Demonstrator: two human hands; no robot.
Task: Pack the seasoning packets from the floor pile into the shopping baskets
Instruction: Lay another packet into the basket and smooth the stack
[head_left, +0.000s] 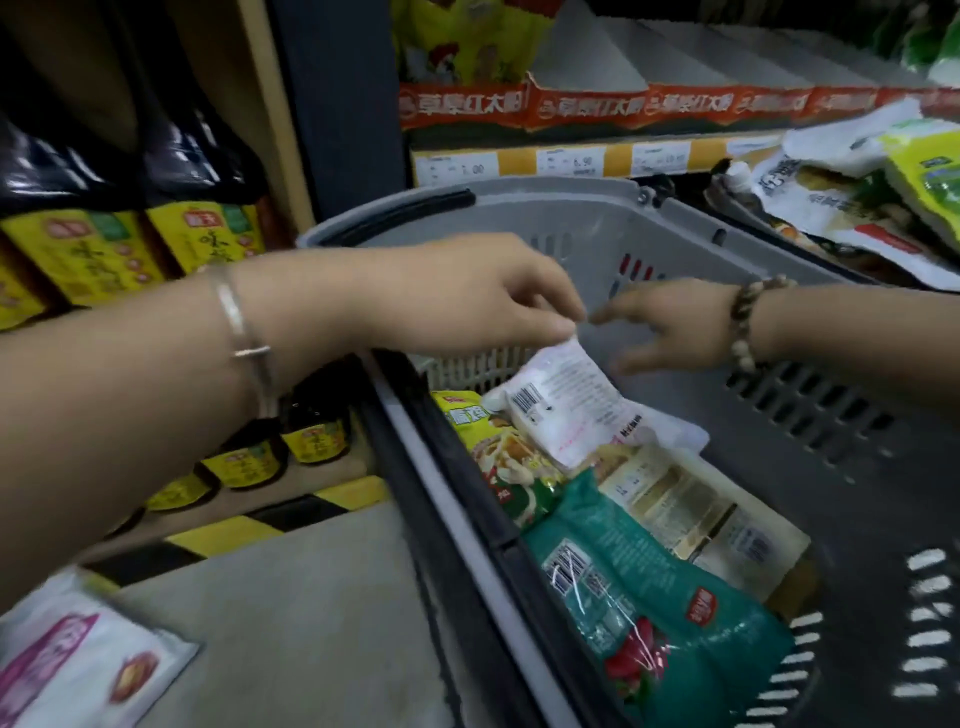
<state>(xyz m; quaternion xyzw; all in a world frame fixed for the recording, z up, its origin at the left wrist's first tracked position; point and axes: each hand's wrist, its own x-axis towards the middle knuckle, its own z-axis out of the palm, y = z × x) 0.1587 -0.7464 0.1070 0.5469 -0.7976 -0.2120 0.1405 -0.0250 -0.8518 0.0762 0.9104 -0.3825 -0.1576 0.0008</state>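
Placement step: holds white packet pinched at top corner in left hand, resting on other packets inside grey basket, right hand spread and empty beside it; next, probably, let go and reach for floor packet.

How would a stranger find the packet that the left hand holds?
Look into the grey plastic shopping basket in the middle. At its far end, a white plastic packet lies on the other packets, its top corner pinched by the left hand. Unlike the yellow-green packet and the teal packet beside it, it is white, with a black barcode.
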